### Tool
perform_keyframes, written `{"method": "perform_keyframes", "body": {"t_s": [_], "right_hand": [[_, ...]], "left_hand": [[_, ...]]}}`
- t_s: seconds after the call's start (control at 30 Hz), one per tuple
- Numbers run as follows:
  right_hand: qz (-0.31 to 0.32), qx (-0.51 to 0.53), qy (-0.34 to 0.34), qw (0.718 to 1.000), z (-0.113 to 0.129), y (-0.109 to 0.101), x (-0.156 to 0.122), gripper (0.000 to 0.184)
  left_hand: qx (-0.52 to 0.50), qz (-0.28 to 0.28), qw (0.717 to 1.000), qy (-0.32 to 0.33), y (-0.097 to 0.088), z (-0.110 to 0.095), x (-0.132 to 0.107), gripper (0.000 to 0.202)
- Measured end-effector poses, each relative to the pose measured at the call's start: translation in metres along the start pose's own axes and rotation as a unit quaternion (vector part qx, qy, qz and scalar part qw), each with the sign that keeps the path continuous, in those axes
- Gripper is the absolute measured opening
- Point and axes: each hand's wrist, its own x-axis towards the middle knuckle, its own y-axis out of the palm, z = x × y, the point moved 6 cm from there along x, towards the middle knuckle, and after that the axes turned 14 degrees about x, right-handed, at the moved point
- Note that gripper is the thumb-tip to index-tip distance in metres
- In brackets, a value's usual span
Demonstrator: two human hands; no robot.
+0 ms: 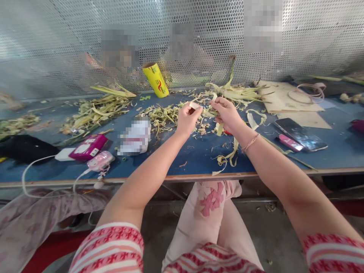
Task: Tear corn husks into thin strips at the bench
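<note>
My left hand (188, 120) is raised over the blue table, its thumb and fingers pinching a pale, flat plant strip (194, 105). Close to its right, my right hand (227, 115) is also closed, with another pale strip (214, 97) showing at its fingertips. A greenish strip (220, 129) hangs below the right palm. Partly hidden under that hand is a small red thing (228, 132) whose kind I cannot make out. Curled shavings (163, 113) lie around and behind both hands. Long strips (233, 151) trail toward the table's front edge.
A bundle of dry stalks (99, 108) lies left, another (239, 91) behind my right hand. A yellow cardboard tube (157, 80) leans against the perforated metal screen (216, 38). Phone (303, 134) and cardboard (280, 98) lie right; magenta box (88, 146) and cabled pink case (100, 161) left.
</note>
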Motion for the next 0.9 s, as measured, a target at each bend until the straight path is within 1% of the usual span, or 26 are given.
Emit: {"method": "perform_keyframes", "body": {"t_s": [0.17,0.33,0.47,0.7,0.8,0.9], "right_hand": [[0.011,-0.015,0.003,1.000,-0.001,0.000,0.000,0.026],[0.037,0.003,0.005,0.999,0.001,0.004,-0.002,0.026],[0.041,0.002,0.003,0.999,0.001,0.004,-0.002,0.027],[0.044,-0.002,0.008,0.999,0.001,0.004,-0.002,0.025],[0.052,0.004,0.014,0.999,0.001,0.005,-0.002,0.022],[0.065,0.007,0.018,0.998,0.000,0.006,-0.002,0.021]], "left_hand": [[-0.023,0.000,1.000,0.009,-0.001,0.001,0.002,0.018],[0.003,-0.001,1.000,0.019,-0.002,-0.006,0.000,0.018],[0.017,0.000,0.999,0.028,-0.003,-0.011,-0.002,0.020],[0.006,0.006,1.000,0.026,-0.001,-0.010,-0.002,0.024],[-0.011,0.025,0.999,0.022,0.001,-0.009,-0.002,0.028],[0.002,0.058,0.998,0.035,0.004,-0.010,-0.003,0.028]]}}
